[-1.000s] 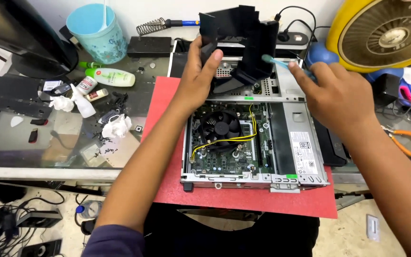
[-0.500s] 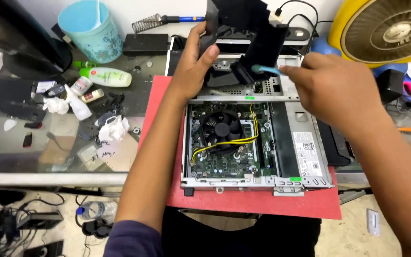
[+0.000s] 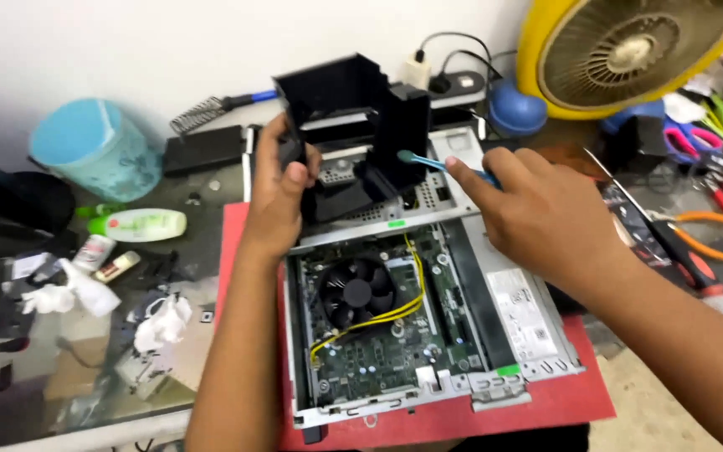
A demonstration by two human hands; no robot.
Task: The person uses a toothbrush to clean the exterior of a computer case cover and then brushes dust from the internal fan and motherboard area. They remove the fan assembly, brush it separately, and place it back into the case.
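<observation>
An open desktop computer case [image 3: 529,335] lies on a red mat [image 3: 571,402], showing a green board, a black cooler fan [image 3: 357,289] and yellow wires. My left hand [image 3: 282,188] grips a black plastic shroud [image 3: 353,109] held upright over the case's far end. In my right hand [image 3: 537,213] is a small blue brush [image 3: 428,161], its tip touching the shroud's right wall.
A yellow desk fan [image 3: 629,50] stands at the back right, with pliers and cutters [image 3: 696,243] beside it. A blue cup [image 3: 98,146], a green bottle [image 3: 140,224] and crumpled tissues [image 3: 161,322] sit on the glass table at the left. A power strip [image 3: 453,84] lies behind the case.
The view has tilted and come closer. My left hand still holds the shroud, and my right hand has brought the brush tip against the shroud's right wall.
</observation>
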